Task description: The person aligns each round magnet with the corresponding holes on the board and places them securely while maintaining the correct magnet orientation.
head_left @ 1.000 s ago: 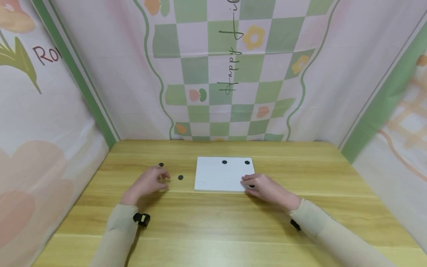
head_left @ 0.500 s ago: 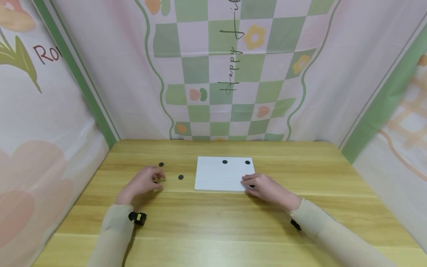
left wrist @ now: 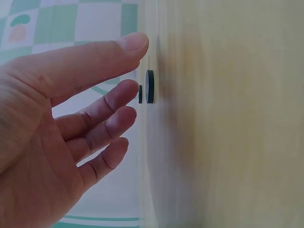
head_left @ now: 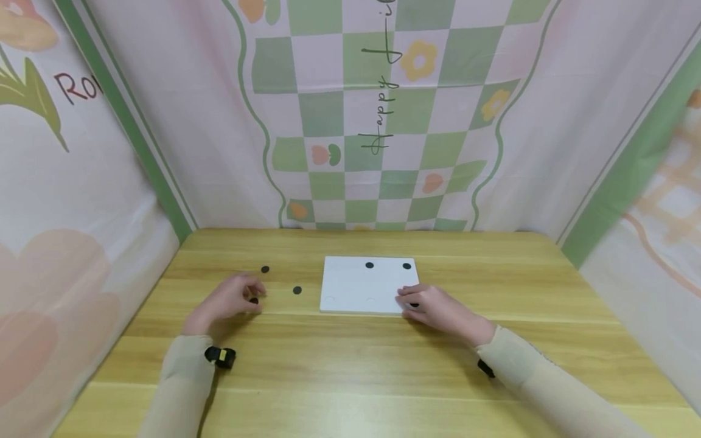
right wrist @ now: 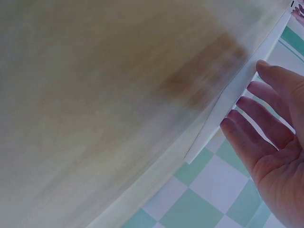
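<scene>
A white rectangular board (head_left: 347,283) lies on the wooden table. Two black discs, one at its top middle (head_left: 369,265) and one at its top right corner (head_left: 407,266), sit on it. My right hand (head_left: 438,309) rests at the board's lower right corner, its fingers partly covering a third black disc (head_left: 414,305). In the right wrist view those relaxed fingers lie along the board's (right wrist: 236,92) edge. To the left, my left hand (head_left: 226,297) hovers with thumb and fingers apart around a small black disc (head_left: 254,300). Nothing is pinched in it; the left wrist view shows a disc (left wrist: 150,87) just beyond the fingertips.
Two more black discs lie loose on the table: one (head_left: 265,269) behind the left hand, another (head_left: 297,290) between that hand and the board. Faint circle outlines (head_left: 330,300) mark the board's lower part. Patterned curtains (head_left: 361,121) enclose the table's back and sides.
My left hand has drawn back to the left, and a black disc has come into sight between its thumb and fingers. My right hand stays at the board's corner.
</scene>
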{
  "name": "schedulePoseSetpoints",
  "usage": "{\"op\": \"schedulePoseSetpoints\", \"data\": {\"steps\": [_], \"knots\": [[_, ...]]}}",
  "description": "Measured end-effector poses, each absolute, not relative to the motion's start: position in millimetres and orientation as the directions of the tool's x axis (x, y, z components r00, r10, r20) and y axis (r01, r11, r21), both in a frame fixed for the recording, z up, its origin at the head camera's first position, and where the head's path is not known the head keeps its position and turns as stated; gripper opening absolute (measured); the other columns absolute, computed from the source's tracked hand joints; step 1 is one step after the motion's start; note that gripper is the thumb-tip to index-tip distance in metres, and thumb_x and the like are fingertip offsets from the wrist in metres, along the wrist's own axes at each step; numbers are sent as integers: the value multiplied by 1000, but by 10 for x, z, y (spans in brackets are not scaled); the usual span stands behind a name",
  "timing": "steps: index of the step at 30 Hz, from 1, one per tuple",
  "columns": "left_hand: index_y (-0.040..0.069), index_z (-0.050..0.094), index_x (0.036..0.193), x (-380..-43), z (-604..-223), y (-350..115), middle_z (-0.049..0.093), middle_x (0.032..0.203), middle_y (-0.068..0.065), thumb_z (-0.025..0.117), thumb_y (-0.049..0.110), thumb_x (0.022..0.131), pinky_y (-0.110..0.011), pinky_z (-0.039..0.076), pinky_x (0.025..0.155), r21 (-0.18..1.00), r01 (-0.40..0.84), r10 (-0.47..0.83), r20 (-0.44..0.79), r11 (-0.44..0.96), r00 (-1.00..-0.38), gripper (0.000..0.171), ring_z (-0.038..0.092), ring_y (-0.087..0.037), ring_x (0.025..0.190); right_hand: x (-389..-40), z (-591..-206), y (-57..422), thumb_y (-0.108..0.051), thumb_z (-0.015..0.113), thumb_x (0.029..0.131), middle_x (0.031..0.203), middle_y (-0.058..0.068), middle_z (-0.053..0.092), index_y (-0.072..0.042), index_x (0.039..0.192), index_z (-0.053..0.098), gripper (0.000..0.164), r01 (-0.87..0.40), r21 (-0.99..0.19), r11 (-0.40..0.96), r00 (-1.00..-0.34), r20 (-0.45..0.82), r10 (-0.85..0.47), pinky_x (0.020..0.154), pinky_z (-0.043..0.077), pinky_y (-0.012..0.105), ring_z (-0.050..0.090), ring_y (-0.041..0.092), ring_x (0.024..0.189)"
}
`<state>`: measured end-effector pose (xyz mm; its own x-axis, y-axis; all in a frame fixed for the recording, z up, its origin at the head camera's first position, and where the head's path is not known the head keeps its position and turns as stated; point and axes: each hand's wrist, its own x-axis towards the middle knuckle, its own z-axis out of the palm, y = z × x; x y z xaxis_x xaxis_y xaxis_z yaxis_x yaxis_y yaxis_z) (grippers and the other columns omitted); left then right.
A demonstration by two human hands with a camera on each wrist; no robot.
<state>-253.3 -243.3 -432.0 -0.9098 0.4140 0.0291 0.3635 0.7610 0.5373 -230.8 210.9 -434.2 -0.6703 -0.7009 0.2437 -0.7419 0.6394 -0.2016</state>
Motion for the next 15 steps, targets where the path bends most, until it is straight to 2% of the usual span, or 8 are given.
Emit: {"op": "schedulePoseSetpoints", "data": {"steps": [15], "knots": [[10, 68, 100, -2525, -4339, -2556, 64, 94, -4, 80, 13, 75, -35, 51, 76, 567, 334, 395, 17, 753, -919, 28, 58, -18, 86, -2315, -4344, 2113, -10, 70, 85, 114, 19, 67, 0, 110, 70, 26, -747, -200, 633, -664, 247, -705, 86, 54, 42, 64, 32, 106]]}}
